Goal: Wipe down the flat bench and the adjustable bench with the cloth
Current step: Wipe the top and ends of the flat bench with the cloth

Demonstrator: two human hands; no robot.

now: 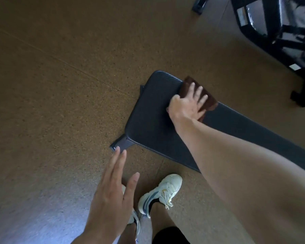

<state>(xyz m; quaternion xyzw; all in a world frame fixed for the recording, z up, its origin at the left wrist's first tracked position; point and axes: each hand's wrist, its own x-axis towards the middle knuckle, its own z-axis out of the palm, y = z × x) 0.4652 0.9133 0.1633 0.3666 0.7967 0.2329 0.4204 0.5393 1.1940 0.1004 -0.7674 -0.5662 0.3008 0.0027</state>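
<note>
The flat bench [148,120] has a dark padded top and runs from centre frame toward the lower right. A brown cloth [208,101] lies on its far edge near the end. My right hand [188,106] presses flat on the cloth with its fingers spread and straight. My left hand [111,194] hovers in the air in front of the bench's near corner, fingers straight, holding nothing. The bench's metal foot [121,143] shows under that corner.
A black metal equipment frame [271,32] stands at the upper right, with a foot [301,97] close to the bench's far side. My two white trainers [158,194] stand on the speckled brown floor [60,85] just in front of the bench.
</note>
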